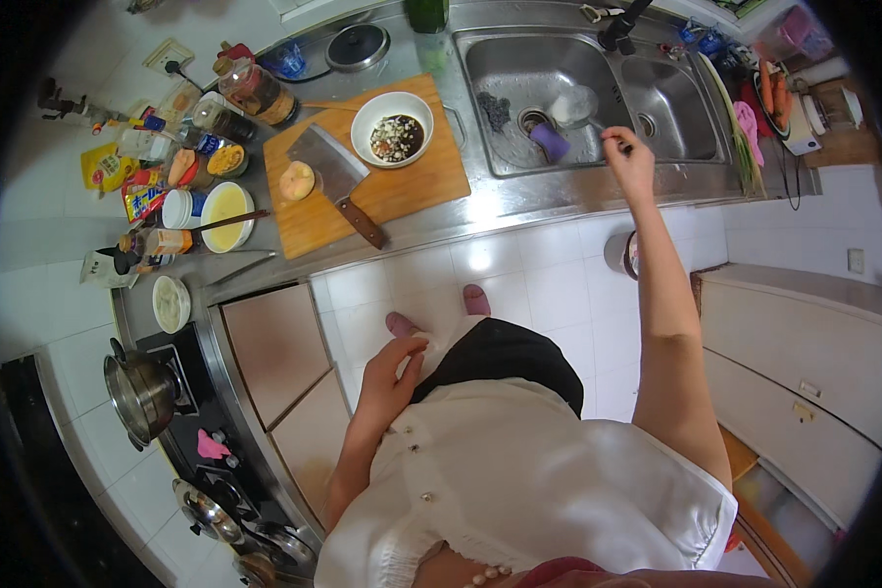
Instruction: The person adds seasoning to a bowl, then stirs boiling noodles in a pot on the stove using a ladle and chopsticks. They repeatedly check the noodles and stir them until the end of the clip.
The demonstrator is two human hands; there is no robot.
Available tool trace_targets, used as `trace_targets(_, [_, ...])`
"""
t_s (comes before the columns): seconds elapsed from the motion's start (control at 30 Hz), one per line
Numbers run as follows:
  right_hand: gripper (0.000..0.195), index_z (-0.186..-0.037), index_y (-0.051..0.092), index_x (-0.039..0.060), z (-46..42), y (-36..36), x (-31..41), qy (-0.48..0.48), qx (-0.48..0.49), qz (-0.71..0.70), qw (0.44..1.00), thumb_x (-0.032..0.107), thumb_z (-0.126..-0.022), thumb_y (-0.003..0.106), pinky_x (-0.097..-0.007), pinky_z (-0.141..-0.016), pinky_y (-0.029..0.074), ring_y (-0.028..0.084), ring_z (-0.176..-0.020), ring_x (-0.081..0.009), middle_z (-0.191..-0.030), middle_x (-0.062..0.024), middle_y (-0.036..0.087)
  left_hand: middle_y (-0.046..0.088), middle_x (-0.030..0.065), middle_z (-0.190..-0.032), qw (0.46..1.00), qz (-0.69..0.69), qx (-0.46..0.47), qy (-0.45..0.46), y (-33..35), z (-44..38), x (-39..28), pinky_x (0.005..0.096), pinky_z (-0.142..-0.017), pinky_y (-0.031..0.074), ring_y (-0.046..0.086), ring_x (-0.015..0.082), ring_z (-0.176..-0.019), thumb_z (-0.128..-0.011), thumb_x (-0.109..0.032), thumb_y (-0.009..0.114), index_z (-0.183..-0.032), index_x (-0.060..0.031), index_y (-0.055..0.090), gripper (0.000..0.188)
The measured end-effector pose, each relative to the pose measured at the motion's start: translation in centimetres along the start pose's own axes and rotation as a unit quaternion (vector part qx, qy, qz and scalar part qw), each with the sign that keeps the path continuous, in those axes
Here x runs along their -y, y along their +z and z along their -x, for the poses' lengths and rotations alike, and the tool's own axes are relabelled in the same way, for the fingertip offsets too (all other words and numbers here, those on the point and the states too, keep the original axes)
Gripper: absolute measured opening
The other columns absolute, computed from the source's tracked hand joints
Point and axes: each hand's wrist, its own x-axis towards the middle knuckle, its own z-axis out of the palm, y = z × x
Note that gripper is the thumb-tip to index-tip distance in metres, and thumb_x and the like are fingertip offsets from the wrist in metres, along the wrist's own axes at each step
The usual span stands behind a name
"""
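Note:
Over the front right of the large steel sink basin [511, 62], my right hand [630, 158] has its fingers pinched on the thin end of a pale translucent object [575, 106]. That object hangs over the basin, and I cannot tell whether it is a bag or a utensil. Below it, a purple cup-like piece [550, 141] lies by the drain, and a dark scouring pad [493, 112] rests at the basin's left. My left hand [393, 375] hangs by my waist, fingers loosely apart, holding nothing.
On the wooden cutting board [419, 195] lie a cleaver [334, 173] and a peeled round piece of food [296, 181], beside a white bowl [392, 130] of dark sauce. Bottles and bowls crowd the left counter. A steel pot [138, 397] stands on the stove.

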Motion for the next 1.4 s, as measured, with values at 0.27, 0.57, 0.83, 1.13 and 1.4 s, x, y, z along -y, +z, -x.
trace_targets(0.27, [0.016, -0.096, 0.065, 0.0133, -0.1, 2.0, -1.7, -0.165, 0.128, 0.205, 0.956, 0.014, -0.08, 0.065, -0.0439, -0.067, 0.052, 0.064, -0.075, -0.0334, -0.082, -0.0129, 0.062, 0.068, 0.0128, -0.104, 0.998, -0.016, -0.045, -0.036, 1.1, -0.8, -1.4, 0.031, -0.089, 0.049, 0.065, 0.022, -0.097, -0.091, -0.001, 0.057, -0.109, 0.0011, 0.064, 0.02])
trace_targets(0.57, [0.019, -0.096, 0.066, 0.0111, 1.8, 2.1, -0.7, -0.258, 0.163, 0.278, 0.911, 0.01, -0.077, 0.066, -0.0439, -0.068, 0.052, 0.064, -0.079, -0.0343, -0.082, -0.0154, 0.061, 0.066, 0.0151, -0.102, 0.998, 0.001, -0.067, -0.008, 1.3, 0.3, -1.0, 0.0328, -0.084, 0.049, 0.064, 0.0298, -0.095, -0.089, -0.002, 0.059, -0.106, 0.0003, 0.064, 0.017])
trace_targets(0.83, [0.018, -0.102, 0.067, 0.0038, 3.2, 5.0, 7.2, 0.025, -0.037, -0.2, 0.979, 0.007, -0.086, 0.06, -0.0237, -0.059, 0.047, 0.058, -0.062, -0.0113, -0.077, -0.0073, 0.066, 0.066, 0.0138, -0.102, 0.995, 0.022, -0.094, -0.002, -2.2, 2.9, 2.5, 0.0331, -0.083, 0.049, 0.064, 0.029, -0.095, -0.09, -0.003, 0.058, -0.108, -0.0015, 0.064, 0.019])
trace_targets(1.13, [0.043, -0.124, 0.056, 0.0004, 16.2, 10.9, 30.7, -0.084, 0.039, -0.407, 0.909, 0.03, -0.094, 0.056, -0.0233, -0.055, 0.047, 0.059, -0.064, -0.0131, -0.074, -0.0076, 0.062, 0.065, 0.0107, -0.098, 0.972, 0.011, -0.22, 0.086, -13.3, 10.7, 12.1, 0.0377, -0.077, 0.049, 0.062, 0.0291, -0.088, -0.09, -0.012, 0.056, -0.106, -0.0046, 0.063, 0.019])
trace_targets(1.4, [0.045, -0.126, 0.054, -0.0008, 27.2, 27.3, 52.3, -0.112, 0.373, -0.526, 0.757, 0.034, -0.098, 0.046, -0.0225, -0.045, 0.041, 0.05, -0.051, -0.0125, -0.071, -0.0099, 0.059, 0.066, 0.0112, -0.096, 0.928, 0.069, -0.365, 0.024, -24.5, 21.4, 19.3, 0.034, -0.075, 0.049, 0.064, 0.0267, -0.086, -0.091, -0.008, 0.057, -0.106, -0.0027, 0.064, 0.017])
